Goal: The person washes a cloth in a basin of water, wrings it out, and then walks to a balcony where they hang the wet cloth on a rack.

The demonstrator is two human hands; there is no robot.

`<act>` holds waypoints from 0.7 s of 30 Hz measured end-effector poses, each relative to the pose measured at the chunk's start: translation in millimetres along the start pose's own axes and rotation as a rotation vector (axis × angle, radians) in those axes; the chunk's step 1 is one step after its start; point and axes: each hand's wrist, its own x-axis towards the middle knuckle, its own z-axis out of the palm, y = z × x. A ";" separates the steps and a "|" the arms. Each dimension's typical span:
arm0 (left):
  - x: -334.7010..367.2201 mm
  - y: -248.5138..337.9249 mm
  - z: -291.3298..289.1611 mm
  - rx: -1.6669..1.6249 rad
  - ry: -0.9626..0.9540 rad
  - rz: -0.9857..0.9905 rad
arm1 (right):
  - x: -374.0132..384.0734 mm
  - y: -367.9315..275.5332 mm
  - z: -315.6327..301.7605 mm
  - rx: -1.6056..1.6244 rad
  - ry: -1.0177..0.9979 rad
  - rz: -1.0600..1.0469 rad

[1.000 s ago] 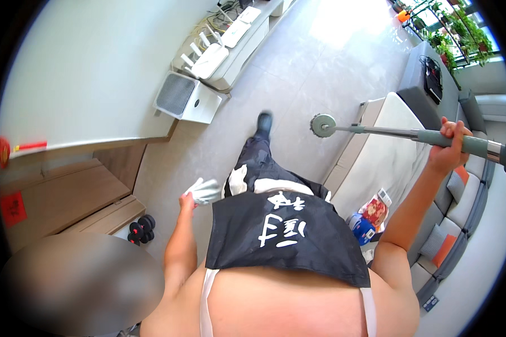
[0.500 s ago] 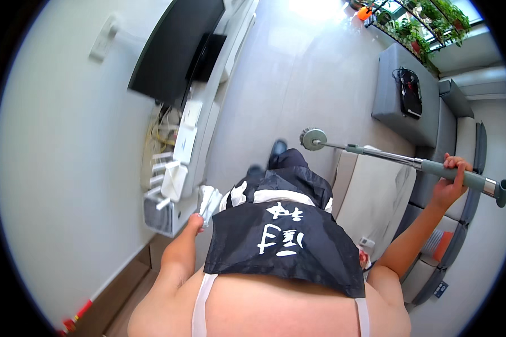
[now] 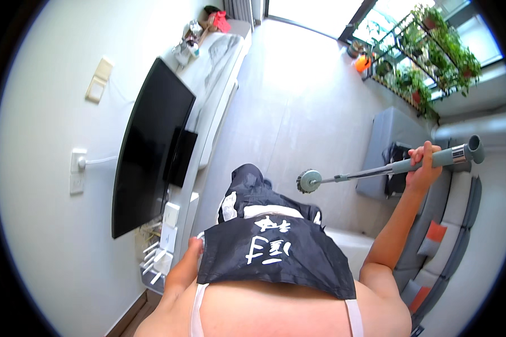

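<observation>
The right hand has its fingers wrapped around the grey-green grip of a long-handled tool, the index finger pointing upward; the pole runs nearly crosswise in front of the body, its thick butt end out to the right and its round, toothed head toward the middle, seen against the pale floor. The left hand is low on the left at the edge of the black apron, which hides most of the fingers; a small white bit shows beside them, but whether the hand holds it cannot be told. The apron bears white markings, and below it dark trousers show. Just beyond the left hand, white boxes with prongs rest on a long, low cabinet, near a large black screen. Sockets and a switch plate are on the white wall beside it. On the right, past the tool, a grey sofa carries orange-and-grey cushions, and a dark item lies on its near section, partly behind the grip. Farther off, leafy plants fill a dark rack by the window, with an orange object next to it.
</observation>
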 end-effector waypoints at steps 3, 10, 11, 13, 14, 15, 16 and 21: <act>-16.2 28.6 21.5 -0.040 0.041 -0.042 | 36.9 5.4 13.6 -0.037 -0.041 0.031; 37.5 128.5 72.4 0.222 -0.072 0.081 | 149.0 30.0 24.8 0.012 -0.036 -0.088; 43.1 141.0 65.3 0.195 -0.099 0.072 | 157.2 30.0 25.2 0.028 -0.033 -0.111; 39.3 218.7 60.9 0.156 -0.065 0.048 | 181.0 16.5 38.6 -0.015 -0.017 -0.207; 34.1 259.1 62.1 0.069 -0.040 0.065 | 197.8 10.5 44.2 -0.050 -0.013 -0.264; 11.3 316.4 58.6 0.000 -0.067 0.083 | 208.1 10.5 47.8 -0.035 -0.019 -0.292; -19.1 369.0 51.7 0.013 -0.063 0.100 | 219.9 13.0 50.3 -0.013 -0.024 -0.317; -48.7 443.6 41.9 0.127 -0.029 0.201 | 266.8 24.5 60.0 0.056 -0.040 -0.324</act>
